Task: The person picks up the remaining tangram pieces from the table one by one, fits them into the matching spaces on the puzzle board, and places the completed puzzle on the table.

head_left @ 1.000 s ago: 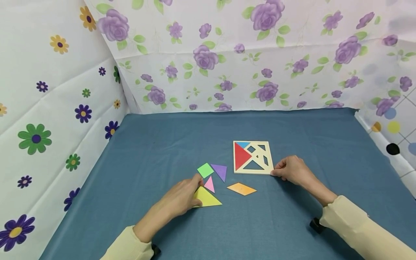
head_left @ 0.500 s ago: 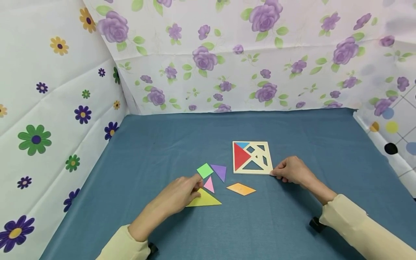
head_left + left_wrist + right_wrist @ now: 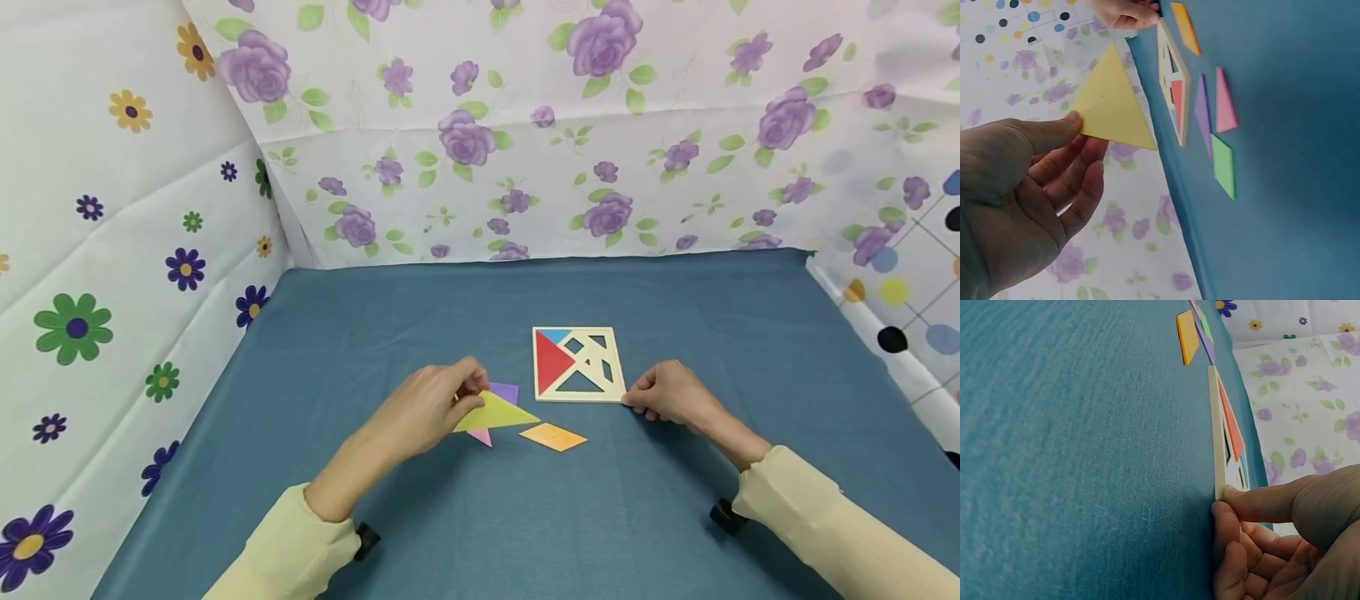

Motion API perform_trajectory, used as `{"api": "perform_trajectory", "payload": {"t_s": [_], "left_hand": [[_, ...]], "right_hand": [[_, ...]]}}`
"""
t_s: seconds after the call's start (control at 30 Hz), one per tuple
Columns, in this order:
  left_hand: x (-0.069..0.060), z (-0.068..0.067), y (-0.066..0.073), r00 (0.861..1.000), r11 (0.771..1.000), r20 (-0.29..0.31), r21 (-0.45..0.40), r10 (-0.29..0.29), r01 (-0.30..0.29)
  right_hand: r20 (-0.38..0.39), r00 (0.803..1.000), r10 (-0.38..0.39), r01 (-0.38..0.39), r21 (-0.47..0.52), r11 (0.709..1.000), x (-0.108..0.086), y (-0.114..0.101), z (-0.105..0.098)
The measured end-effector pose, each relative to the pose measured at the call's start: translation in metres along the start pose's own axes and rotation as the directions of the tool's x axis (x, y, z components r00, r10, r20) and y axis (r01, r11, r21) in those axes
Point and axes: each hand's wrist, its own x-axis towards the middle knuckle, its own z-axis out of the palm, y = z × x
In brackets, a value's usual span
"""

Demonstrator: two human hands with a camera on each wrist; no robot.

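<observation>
Evidently pinching 1 triangle beside the board

Left hand (image 3: 431,408) is pinching the yellow triangle (image 3: 498,412) at its edge, off the cloth (image 3: 420,317), left of the wooden board (image 3: 577,397); right hand (image 3: 671,392) is gripping the board's near right corner. Judgement: edge pinch staying light, board staying pinned, triangle clearing its neighbours.

Count: 4 pieces are lying loose. 1 orange parallelogram (image 3: 553,437) in front of the board; 1 purple triangle (image 3: 1203,115), 1 pink triangle (image 3: 1225,103), 1 green square (image 3: 1224,165) to its left. 2 are sitting inside: 1 red triangle (image 3: 551,364), 1 blue triangle (image 3: 553,335). 5 cutouts (image 3: 579,382) are showing unfilled.

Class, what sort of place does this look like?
Probably a screened-off indoor workspace: a blue cloth-covered table, a white purple-flowered sheet hung behind, and a square pale wooden puzzle board.
</observation>
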Motion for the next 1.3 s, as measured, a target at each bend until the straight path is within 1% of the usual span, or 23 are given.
{"api": "perform_trajectory", "payload": {"t_s": [0.17,0.3,0.47,0.6,0.8,0.9,1.0,1.13,1.3], "left_hand": [[0.027,0.001,0.006,0.999,0.996,0.001,-0.082,-0.037,0.037],[0.047,0.005,0.010,0.999,0.991,-0.001,-0.128,-0.035,0.035],[0.067,0.012,0.015,0.998,0.988,0.024,-0.144,-0.058,0.061],[0.081,0.021,0.017,0.997,0.987,0.043,-0.145,-0.060,0.065],[0.099,0.036,0.019,0.997,0.986,0.060,-0.153,-0.051,0.059],[0.107,0.045,0.017,0.996,0.988,0.065,-0.143,-0.054,0.063],[0.115,0.053,0.016,0.995,0.988,0.073,-0.131,-0.070,0.079],[0.122,0.064,0.012,0.992,0.988,0.089,-0.122,-0.085,0.095],[0.126,0.075,0.010,0.990,0.986,0.101,-0.124,-0.095,0.107]], "right_hand": [[0.016,1.000,0.010,-0.010,0.012,1.000,0.000,0.001,-0.001],[0.024,1.000,0.011,-0.011,0.016,1.000,0.001,0.000,-0.001],[0.014,1.000,0.022,-0.022,0.011,1.000,0.000,-0.003,-0.001],[0.012,1.000,0.022,-0.022,0.010,1.000,-0.001,-0.003,0.000],[0.009,1.000,0.016,-0.016,0.009,1.000,0.000,0.001,-0.001],[0.005,1.000,0.017,-0.017,0.007,1.000,0.001,0.001,-0.001],[0.005,1.000,0.027,-0.027,0.007,1.000,0.001,-0.001,0.000],[0.003,0.999,0.037,-0.037,0.012,0.999,0.000,-0.002,0.000],[-0.004,0.999,0.038,-0.038,0.009,0.999,0.000,-0.001,0.000]]}}
